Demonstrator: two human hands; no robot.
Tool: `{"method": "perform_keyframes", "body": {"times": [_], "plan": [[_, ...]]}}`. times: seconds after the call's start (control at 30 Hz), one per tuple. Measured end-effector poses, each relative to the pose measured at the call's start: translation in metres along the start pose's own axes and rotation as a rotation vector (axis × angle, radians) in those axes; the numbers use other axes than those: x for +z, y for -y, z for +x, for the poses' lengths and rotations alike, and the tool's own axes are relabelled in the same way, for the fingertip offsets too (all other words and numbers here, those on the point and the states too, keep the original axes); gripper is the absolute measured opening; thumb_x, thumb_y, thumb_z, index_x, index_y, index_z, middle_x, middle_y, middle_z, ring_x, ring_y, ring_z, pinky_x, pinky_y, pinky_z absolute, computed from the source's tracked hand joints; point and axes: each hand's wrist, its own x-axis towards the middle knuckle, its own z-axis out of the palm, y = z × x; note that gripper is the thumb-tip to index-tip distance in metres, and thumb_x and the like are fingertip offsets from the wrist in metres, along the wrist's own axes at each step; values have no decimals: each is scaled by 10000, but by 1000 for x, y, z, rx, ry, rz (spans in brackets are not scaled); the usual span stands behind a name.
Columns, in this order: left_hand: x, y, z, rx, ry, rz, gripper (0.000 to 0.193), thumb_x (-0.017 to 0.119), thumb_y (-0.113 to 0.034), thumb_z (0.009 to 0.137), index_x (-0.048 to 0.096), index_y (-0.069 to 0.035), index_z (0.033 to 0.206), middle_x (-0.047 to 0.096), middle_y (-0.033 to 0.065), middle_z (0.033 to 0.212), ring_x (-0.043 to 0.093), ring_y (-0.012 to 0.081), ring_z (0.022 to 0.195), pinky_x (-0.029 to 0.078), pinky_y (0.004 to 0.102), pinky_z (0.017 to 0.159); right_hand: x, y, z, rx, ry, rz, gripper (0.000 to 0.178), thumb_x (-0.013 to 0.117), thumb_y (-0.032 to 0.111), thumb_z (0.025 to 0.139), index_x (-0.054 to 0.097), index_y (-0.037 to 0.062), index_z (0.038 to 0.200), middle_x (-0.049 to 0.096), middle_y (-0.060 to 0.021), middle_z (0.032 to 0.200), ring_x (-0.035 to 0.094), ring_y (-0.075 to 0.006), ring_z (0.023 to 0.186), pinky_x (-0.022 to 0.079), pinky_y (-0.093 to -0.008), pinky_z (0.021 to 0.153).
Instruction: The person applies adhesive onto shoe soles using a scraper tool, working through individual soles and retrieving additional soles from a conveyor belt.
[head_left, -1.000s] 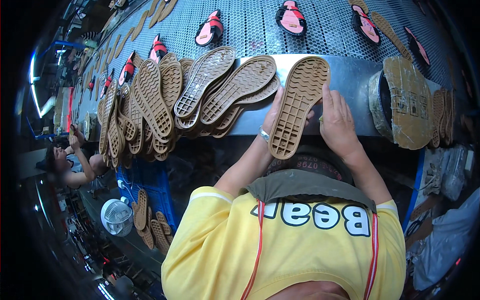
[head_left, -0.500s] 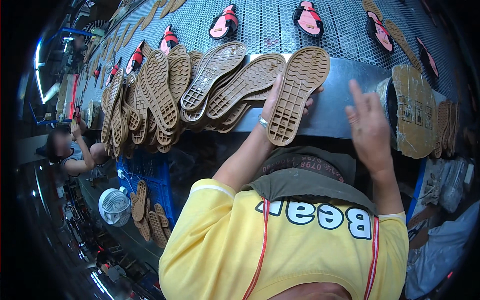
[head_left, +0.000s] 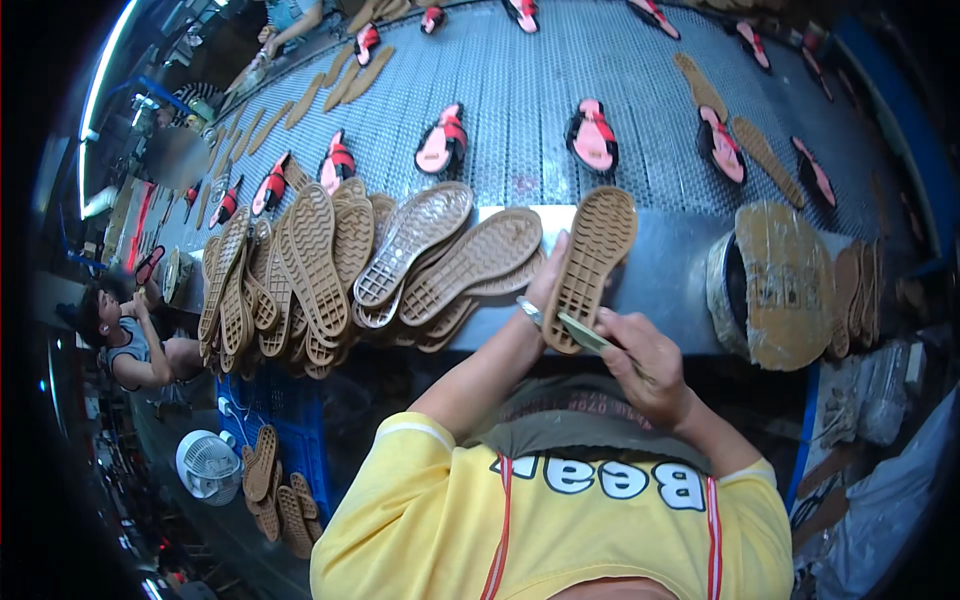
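Note:
My left hand [head_left: 546, 278] holds a brown shoe sole [head_left: 595, 245] from behind, at its left edge. The sole stands tilted, with its wavy and square-grid tread facing up and its heel toward me. Most of my left fingers are hidden behind it. My right hand [head_left: 648, 365] is closed around a thin, flat, pale green strip-like tool [head_left: 584, 332]. The tool's tip lies against the heel end of the sole; its exact kind I cannot make out. Left of my hands, brown soles [head_left: 320, 262] lie in an overlapping pile along the metal ledge [head_left: 660, 270].
Behind the ledge, a perforated conveyor [head_left: 520, 130] carries pink sandals [head_left: 594, 138] with red straps. A round container [head_left: 728, 290] with a taped cardboard piece [head_left: 785, 285] stands at right, beside more soles [head_left: 855, 300]. A white fan [head_left: 208, 466] and a seated person [head_left: 140, 345] are at left.
My right hand has come left and down from beside the container to the sole's heel, where the green tool now shows. The view has tilted up, showing more conveyor.

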Motion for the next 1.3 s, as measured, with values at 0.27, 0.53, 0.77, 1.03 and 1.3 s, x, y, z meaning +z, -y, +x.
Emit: {"method": "perform_keyframes", "body": {"times": [0.27, 0.53, 0.77, 1.03, 1.3], "plan": [[66, -76, 154, 258, -454, 298, 634, 457, -456, 919, 261, -33, 1349, 519, 175, 1155, 568, 221, 890, 502, 378, 765, -69, 6, 12, 262, -613, 208, 332, 416, 114, 913, 528, -111, 1129, 586, -106, 946, 535, -178, 856, 429, -314, 840], [-22, -91, 5, 643, -440, 1769, 372, 635, -264, 807, 609, -61, 1118, 598, 120, 1071, 521, 301, 1062, 412, 348, 926, -22, -22, 9, 220, 78, -455, 490, 519, -30, 750, 515, 4, 1238, 574, -116, 856, 560, -277, 735, 456, -361, 704], [-17, -100, -136, 387, -634, 2306, 491, 676, -227, 720, 552, -92, 1176, 456, 137, 1263, 355, 356, 1235, 278, 489, 1027, 86, -77, 55, -107, 483, -659, 468, 506, 35, 759, 528, 62, 1226, 512, -106, 835, 522, -249, 627, 418, -383, 604], [-44, -86, -140, 344, -730, 2323, 491, 715, -140, 621, 591, -113, 1096, 461, 128, 1234, 337, 341, 1254, 205, 517, 1064, 158, -110, 74, -198, 591, -862, 453, 483, 113, 799, 492, 31, 1244, 511, -123, 981, 567, -283, 866, 414, -440, 783], [-49, -88, -140, 431, -689, 2273, 426, 682, -98, 620, 623, -138, 1040, 491, 94, 1188, 334, 339, 1251, 200, 509, 1064, 142, -98, 62, -210, 681, -830, 475, 510, 68, 750, 497, 17, 1222, 494, -134, 968, 542, -287, 874, 415, -393, 745]]}}
